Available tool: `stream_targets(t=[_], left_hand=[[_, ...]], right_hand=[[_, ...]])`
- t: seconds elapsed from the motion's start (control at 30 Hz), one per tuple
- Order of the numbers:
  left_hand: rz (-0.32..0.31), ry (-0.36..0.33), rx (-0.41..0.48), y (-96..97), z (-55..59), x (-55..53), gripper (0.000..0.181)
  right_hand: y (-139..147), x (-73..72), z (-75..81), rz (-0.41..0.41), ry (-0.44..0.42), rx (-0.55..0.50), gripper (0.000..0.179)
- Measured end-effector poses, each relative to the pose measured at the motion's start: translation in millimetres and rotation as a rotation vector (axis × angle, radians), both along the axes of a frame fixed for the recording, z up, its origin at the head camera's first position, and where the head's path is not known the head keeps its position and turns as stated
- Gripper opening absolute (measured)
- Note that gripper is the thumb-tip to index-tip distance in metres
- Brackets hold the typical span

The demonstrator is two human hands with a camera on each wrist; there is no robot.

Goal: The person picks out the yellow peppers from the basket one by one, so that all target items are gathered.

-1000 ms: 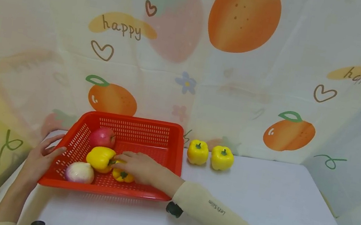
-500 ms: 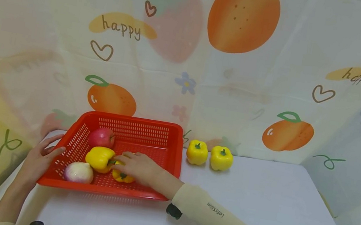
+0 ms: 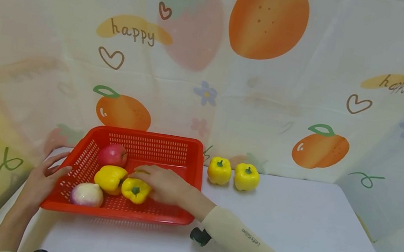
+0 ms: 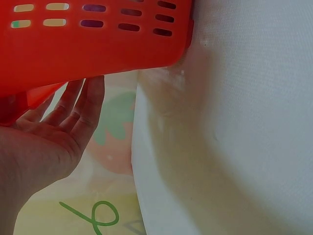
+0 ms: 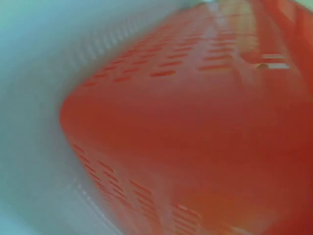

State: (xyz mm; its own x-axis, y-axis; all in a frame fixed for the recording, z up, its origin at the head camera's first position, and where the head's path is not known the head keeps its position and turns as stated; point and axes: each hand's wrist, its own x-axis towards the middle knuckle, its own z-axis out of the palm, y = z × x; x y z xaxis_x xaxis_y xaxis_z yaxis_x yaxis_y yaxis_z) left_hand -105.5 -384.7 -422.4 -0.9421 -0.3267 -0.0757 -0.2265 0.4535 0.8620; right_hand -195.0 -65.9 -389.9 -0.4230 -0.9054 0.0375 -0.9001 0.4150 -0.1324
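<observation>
The red slotted basket point(image 3: 155, 218) holds a red apple point(image 3: 112, 155), a white-and-purple turnip point(image 3: 87, 194) and two yellow bell peppers. My right hand point(image 3: 166, 185) reaches over the right side and grips the right-hand pepper point(image 3: 135, 190), whose green stem faces me; the fingers curve behind its top and the thumb is hidden. The other pepper point(image 3: 110, 179) lies close to its left. At the basket's left rim my left hand point(image 3: 41, 183) holds on, thumb at the rim. The left wrist view shows its fingers point(image 4: 90, 110) up against the outer wall.
Right of the basket two more yellow bell peppers, one nearer point(image 3: 219, 171) and one farther right point(image 3: 246, 177), stand on the white table point(image 3: 288, 232). A printed fruit cloth point(image 3: 270, 93) hangs behind. The right wrist view is blurred, filled mostly by the basket's wall point(image 5: 186, 117).
My right hand has shifted right with its fingers now behind the pepper, which has moved up slightly and shows more fully. My left hand keeps its place on the basket rim.
</observation>
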Motion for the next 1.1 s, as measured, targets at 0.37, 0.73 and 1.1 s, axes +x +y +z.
stream_targets(t=[0.37, 0.73, 1.1], left_hand=[[0.01, 0.007, 0.005, -3.2, -2.2, 3.6, 0.064], [-0.003, 0.087, 0.039, -3.0, -4.3, 3.2, 0.058], [0.004, 0.039, -0.012, 0.1, -2.6, 1.2, 0.061]], right_hand=[[12, -1.0, 3.2, -0.067, -0.139, -0.084, 0.064], [32, -10.3, 13.9, -0.157, -0.371, -0.255, 0.067], [45, -17.4, 20.5, -0.225, -0.472, -0.381, 0.071]])
